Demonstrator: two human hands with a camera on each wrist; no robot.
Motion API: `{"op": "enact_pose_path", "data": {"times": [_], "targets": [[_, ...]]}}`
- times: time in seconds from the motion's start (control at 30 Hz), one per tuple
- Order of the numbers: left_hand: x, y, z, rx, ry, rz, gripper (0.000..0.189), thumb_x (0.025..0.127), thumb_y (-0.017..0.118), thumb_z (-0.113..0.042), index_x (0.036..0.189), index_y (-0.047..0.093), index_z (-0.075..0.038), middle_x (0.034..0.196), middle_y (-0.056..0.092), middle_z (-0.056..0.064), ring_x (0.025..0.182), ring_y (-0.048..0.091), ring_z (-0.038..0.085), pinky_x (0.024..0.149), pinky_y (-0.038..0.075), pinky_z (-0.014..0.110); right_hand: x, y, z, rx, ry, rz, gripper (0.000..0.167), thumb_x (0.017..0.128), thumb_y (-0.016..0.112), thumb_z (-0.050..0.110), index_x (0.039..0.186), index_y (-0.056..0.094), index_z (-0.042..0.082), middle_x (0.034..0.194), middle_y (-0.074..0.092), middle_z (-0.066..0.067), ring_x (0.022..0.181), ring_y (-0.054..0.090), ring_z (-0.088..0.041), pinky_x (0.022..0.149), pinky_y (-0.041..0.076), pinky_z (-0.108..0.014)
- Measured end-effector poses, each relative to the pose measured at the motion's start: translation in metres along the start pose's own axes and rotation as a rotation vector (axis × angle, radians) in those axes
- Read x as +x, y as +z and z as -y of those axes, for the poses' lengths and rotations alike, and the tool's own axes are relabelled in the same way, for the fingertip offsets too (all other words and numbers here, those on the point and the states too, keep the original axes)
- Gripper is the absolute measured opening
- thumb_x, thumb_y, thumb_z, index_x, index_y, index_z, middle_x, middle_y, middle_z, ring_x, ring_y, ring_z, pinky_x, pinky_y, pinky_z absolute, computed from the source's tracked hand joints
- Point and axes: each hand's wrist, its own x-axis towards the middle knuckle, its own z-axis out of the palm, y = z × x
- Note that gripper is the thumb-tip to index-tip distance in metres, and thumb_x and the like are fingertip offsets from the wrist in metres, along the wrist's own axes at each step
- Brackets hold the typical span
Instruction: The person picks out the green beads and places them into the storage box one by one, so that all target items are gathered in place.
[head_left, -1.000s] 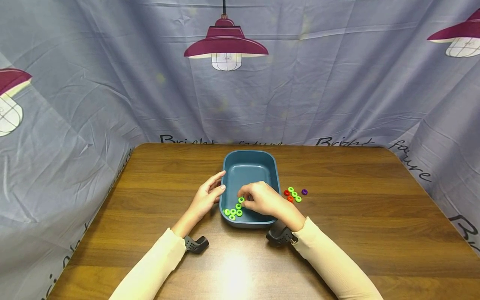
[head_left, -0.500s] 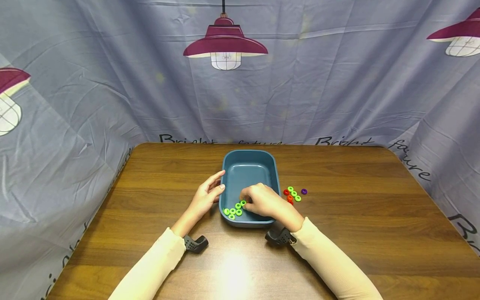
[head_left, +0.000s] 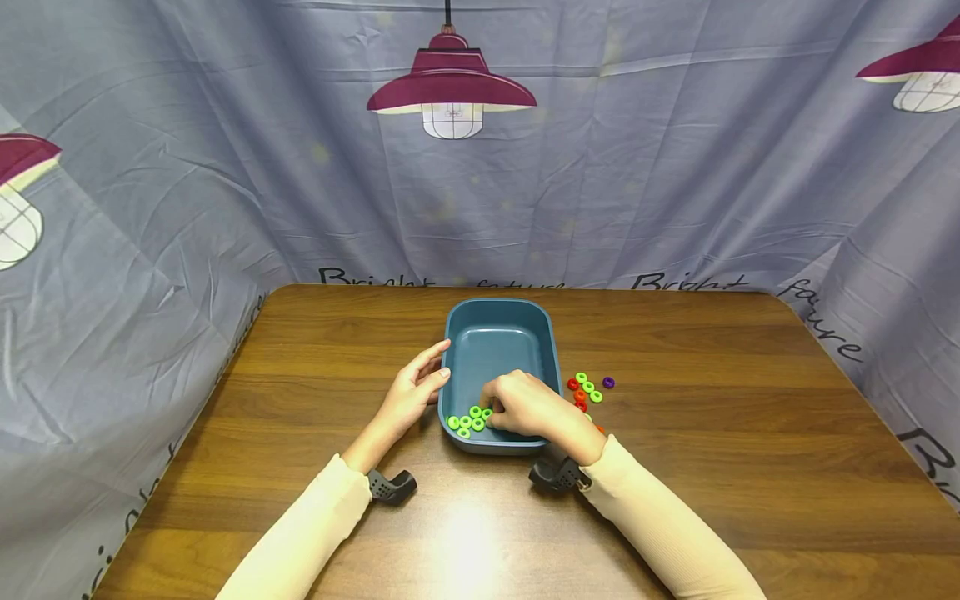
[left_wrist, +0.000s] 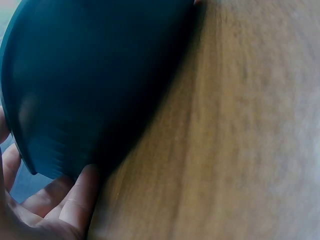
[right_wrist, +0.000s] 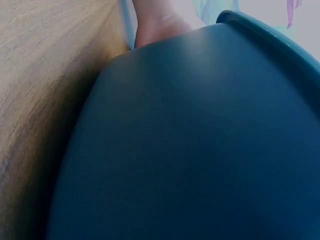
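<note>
A blue-grey rectangular bin point(head_left: 500, 309) stands on the wooden table. My left hand point(head_left: 405, 400) rests against its left side, fingers extended along the outer wall and the thumb near the rim. The left wrist view shows those fingers point(left_wrist: 80, 197) low on the wall. My right hand point(head_left: 525, 406) reaches inside the bin with bent fingers, pinching a small green ring point(head_left: 487, 414) between thumb and fingertips. Several more green rings point(head_left: 465, 422) lie together in the near left corner. In the right wrist view, the bin's outer wall point(right_wrist: 185, 135) hides the fingers.
To the bin's right, several loose red rings point(head_left: 580, 396) and green rings point(head_left: 588, 387) lie on the table point(head_left: 712, 375), partly behind my right forearm. A purple ring point(head_left: 608, 382) sits slightly apart. A grey-blue printed curtain point(head_left: 600, 192) hangs behind the table.
The right hand has drawn slightly nearer, and the green ring at its fingertips has shifted toward the grouped rings. More rings beside the right forearm are uncovered. The left hand stays put.
</note>
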Motion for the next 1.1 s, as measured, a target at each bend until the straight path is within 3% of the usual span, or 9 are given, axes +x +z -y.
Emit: {"op": "enact_pose_path", "data": {"times": [0.33,0.73,1.1], "targets": [[0.0,0.0,-0.002,-0.008,-0.006,0.001,0.053,0.105,0.051,-0.011,0.157,0.038,-0.009,0.151,0.047,0.03,0.131,0.055,0.045,0.096,0.059,0.047,0.002,-0.001,0.001,0.018,-0.021,0.007,0.009,0.078,0.081,0.009,0.085,0.075,0.011,0.064,0.062,0.007,0.062,0.053,-0.002,0.059,0.046,-0.019],[0.001,0.001,-0.001,-0.01,-0.011,-0.001,0.054,0.105,0.051,-0.011,0.157,0.037,-0.007,0.152,0.046,0.029,0.131,0.055,0.044,0.096,0.059,0.047,0.001,-0.001,0.0,0.023,-0.004,0.003,0.011,0.078,0.08,0.01,0.088,0.076,0.011,0.064,0.061,0.008,0.062,0.053,-0.002,0.059,0.046,-0.02],[-0.001,0.001,0.0,-0.004,-0.012,0.005,0.054,0.105,0.051,-0.012,0.157,0.037,-0.007,0.151,0.047,0.029,0.132,0.055,0.045,0.095,0.06,0.044,-0.003,-0.013,-0.008,0.098,-0.067,-0.187,0.016,0.084,0.08,0.011,0.099,0.077,0.005,0.074,0.071,0.002,0.067,0.059,-0.002,0.062,0.049,-0.016]]}}
